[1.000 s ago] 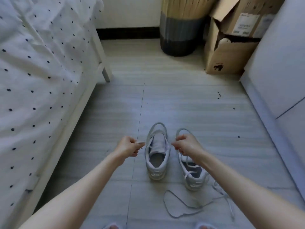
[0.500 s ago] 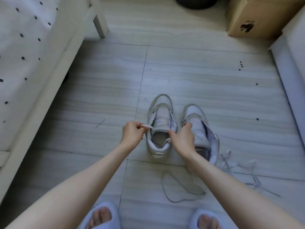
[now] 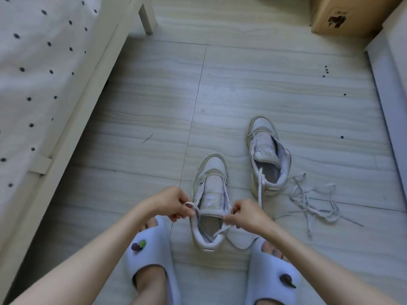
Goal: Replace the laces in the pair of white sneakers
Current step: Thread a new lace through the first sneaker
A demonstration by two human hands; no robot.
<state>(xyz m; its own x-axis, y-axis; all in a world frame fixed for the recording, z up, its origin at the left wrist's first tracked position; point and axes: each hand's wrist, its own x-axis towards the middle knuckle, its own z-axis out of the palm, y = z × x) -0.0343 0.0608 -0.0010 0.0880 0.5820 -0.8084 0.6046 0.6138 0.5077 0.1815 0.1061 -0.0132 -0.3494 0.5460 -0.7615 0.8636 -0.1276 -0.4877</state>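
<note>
**Lace handling at the near sneaker**

The near sneaker (image 3: 210, 201) stands upright on the tiled floor (image 3: 253, 89), toe pointing away from the person, heel between the two slippered feet. Its eyelet rows carry no lacing over the tongue.

Left hand (image 3: 169, 204): fingers curled, thumb and fingertips pinching one end of a flat white lace (image 3: 190, 206) just beside the left collar of the near sneaker. The lace runs from this grip across the shoe opening.

Right hand (image 3: 246, 214): fingers curled, pinching the same lace at the right collar edge. Below this grip a loop of the lace hangs down over the heel and onto the floor (the exact path inside the shoe opening is hard to make out, and it may pass through a rear eyelet).

The far sneaker (image 3: 267, 159) stands on the floor to the right and further from the person, apart from the near one, also toe away. A lace strand hangs out of its opening toward the heel.

A loose tangle of laces (image 3: 312, 201) lies on the floor just beside the far sneaker's right side and heel.

Surroundings: left slipper (image 3: 149, 252) and right slipper (image 3: 273, 269), pale blue with small charms; a bed (image 3: 33, 84) with polka-dot cover at left; a cardboard box (image 3: 343, 16) at top right.
</note>
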